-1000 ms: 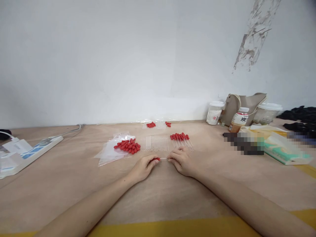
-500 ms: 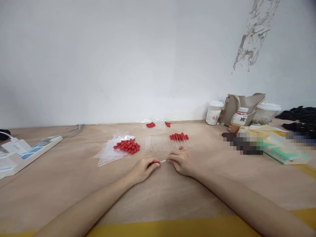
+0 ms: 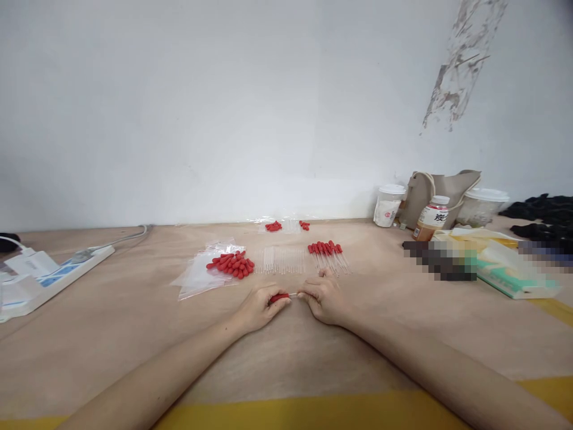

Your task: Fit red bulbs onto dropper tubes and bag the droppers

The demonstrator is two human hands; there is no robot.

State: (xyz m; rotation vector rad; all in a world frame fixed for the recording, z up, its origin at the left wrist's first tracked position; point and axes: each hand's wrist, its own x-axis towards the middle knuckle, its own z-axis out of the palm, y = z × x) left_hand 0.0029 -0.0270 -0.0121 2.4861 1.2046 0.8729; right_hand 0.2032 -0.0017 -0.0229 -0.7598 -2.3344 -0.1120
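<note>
Between finger and thumb, my left hand pinches a red rubber dropper bulb. My right hand grips a thin glass dropper tube, whose end meets the bulb's mouth; how deep it sits I cannot tell. Beyond my hands lies a row of clear glass tubes. A heap of loose red bulbs rests left of them on clear plastic bags. To the right, several droppers with red bulbs on their tubes lie side by side.
Near the wall, a clear bag holds small red bulbs. A power strip lies at left. At right stand a lidded cup, a drink bottle, a grey bag and a green-white packet.
My right hand has moved slightly left, closer to my left hand, and less of the glass tube shows between them. More of the red bulb is visible in my left hand.
</note>
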